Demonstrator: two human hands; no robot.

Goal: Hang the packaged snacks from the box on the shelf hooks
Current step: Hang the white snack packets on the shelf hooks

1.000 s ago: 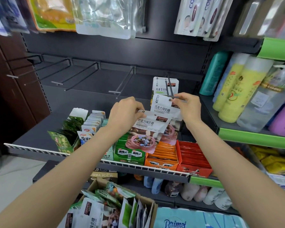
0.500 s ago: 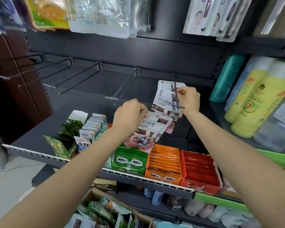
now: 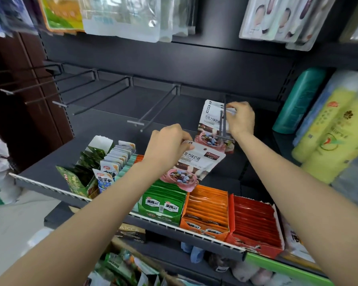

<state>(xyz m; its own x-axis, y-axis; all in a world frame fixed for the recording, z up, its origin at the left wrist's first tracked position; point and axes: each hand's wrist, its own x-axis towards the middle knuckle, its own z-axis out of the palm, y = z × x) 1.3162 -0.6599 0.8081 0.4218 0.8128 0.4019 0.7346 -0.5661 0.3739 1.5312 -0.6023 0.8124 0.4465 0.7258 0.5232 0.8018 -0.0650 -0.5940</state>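
Bare hooks (image 3: pixel 147 109) jutted left of and above the left hand (image 3: pixel 167 145), which pinched a snack packet (image 3: pixel 191 168) by its top edge. Right hand (image 3: pixel 240 118) gripped the top of a second packet (image 3: pixel 210 124) on the loaded hook (image 3: pixel 223 120), shelf upright close at right.

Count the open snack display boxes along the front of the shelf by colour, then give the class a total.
Green display box: 1
Orange display box: 1
Red display box: 1
Leaf-print green display box: 1
Total: 4
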